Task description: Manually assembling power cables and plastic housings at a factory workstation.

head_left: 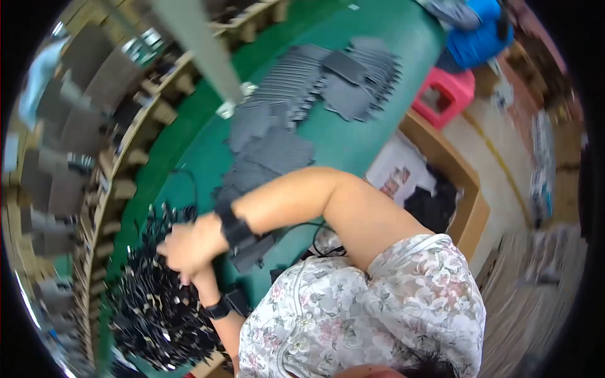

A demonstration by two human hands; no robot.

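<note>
Black small parts point(154, 309), heaped in a tangled pile with pale glints among them, lay at the lower left of the green table point(353, 75), just in front of the person. The right hand point(189, 247) reached across the body to the upper edge of that pile, its fingers curled downward among the pieces; the blur made it impossible to tell whether it gripped any of them. The left hand was almost wholly hidden beneath the right one, so I cannot tell whether it was clenched or released; only its wrist showed, rising from the pile and bearing a black wristband point(220, 307). A second black strap with a flat black box point(242, 239) wrapped the right wrist, and a thin dark cable ran from it back toward the floral shirt point(372, 309).

Beyond the hands, flat dark grey sheets point(277, 145) with a ribbed surface lay overlapping in a long band up the middle of the table, fanning out into a wider spread of sheets point(353, 79) at the far end. A pale grey post point(201, 44) crossed the top of the view above them. Along the table's left edge ran a wooden rack point(120, 170) holding more grey panels. To the right stood a wooden box point(469, 208) with dark and white items inside, then a pink plastic stool point(444, 94), and past it another person in a blue top point(479, 31).
</note>
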